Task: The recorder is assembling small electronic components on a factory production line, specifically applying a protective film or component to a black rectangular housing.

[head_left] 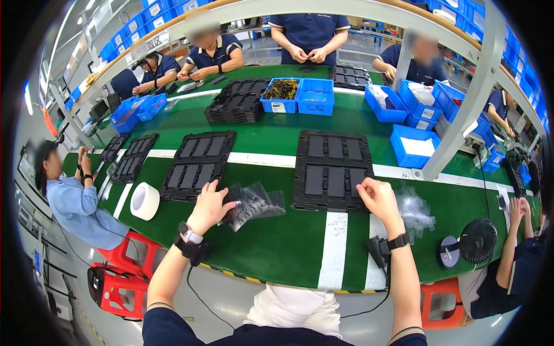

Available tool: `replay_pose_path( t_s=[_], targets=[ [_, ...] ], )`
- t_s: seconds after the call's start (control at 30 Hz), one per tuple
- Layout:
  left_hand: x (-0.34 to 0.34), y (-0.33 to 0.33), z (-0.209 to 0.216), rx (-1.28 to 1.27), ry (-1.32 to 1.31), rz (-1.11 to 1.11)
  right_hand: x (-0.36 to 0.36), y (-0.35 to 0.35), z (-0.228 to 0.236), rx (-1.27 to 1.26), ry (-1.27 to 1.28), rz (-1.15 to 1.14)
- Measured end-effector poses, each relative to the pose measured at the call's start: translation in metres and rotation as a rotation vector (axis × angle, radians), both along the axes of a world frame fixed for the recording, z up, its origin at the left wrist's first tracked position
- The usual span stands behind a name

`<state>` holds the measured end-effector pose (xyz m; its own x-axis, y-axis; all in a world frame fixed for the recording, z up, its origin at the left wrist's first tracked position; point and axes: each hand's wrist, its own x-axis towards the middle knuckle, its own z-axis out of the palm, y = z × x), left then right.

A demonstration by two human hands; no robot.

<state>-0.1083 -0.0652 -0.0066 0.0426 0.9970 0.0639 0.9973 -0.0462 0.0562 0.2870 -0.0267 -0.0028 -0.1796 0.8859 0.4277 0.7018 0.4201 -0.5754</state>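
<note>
My left hand [209, 209] is over the table with its fingers apart. Its thumb is at the edge of a clear plastic bag [254, 205] that holds small dark parts. Ahead and to the right lies a black tray [300, 196] with rectangular dark flat pieces [321, 180] set in its pockets. My right hand [379, 199] is at that tray's right edge, its fingers curled together in a pinch; what they hold, if anything, is too small to make out. Right of it lies crumpled clear plastic film [415, 210].
More black trays [199, 164] lie to the left, beside a white tape roll [145, 201]. Blue bins [315, 98] and a tray stack [235, 106] stand across the green table. At right are a metal post [461, 115] and a small black fan [478, 241]. Several people work around.
</note>
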Motion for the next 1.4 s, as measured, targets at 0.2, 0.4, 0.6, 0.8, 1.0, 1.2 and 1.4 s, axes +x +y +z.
replay_pose_path(
  t_s=[0.2, 0.4, 0.6, 0.8, 1.0, 1.2, 1.4],
  targets=[
    [0.040, -0.001, 0.033, 0.205, -0.424, -0.237, -0.006, -0.002, 0.001, -0.047, 0.096, 0.082],
    [0.141, 0.004, 0.037, 0.040, -0.749, -0.537, -0.021, -0.009, -0.004, -0.465, 0.609, 0.477],
    [0.169, 0.015, 0.020, -0.111, -0.912, -0.493, -0.020, -0.007, -0.004, -0.455, 0.734, 0.466],
    [0.163, 0.030, -0.012, -0.396, -1.451, -0.495, -0.027, -0.010, -0.008, -0.366, 0.598, 0.417],
    [0.168, 0.022, -0.015, -0.398, -1.463, -0.538, -0.033, -0.017, -0.006, -0.428, 0.542, 0.391],
    [0.169, 0.019, -0.018, -0.410, -1.486, -0.545, -0.027, -0.010, -0.012, -0.526, 0.636, 0.447],
    [0.167, 0.017, -0.007, -0.578, -1.403, -0.582, 0.043, 0.015, -0.003, -0.128, 0.733, -0.011]
  ],
)
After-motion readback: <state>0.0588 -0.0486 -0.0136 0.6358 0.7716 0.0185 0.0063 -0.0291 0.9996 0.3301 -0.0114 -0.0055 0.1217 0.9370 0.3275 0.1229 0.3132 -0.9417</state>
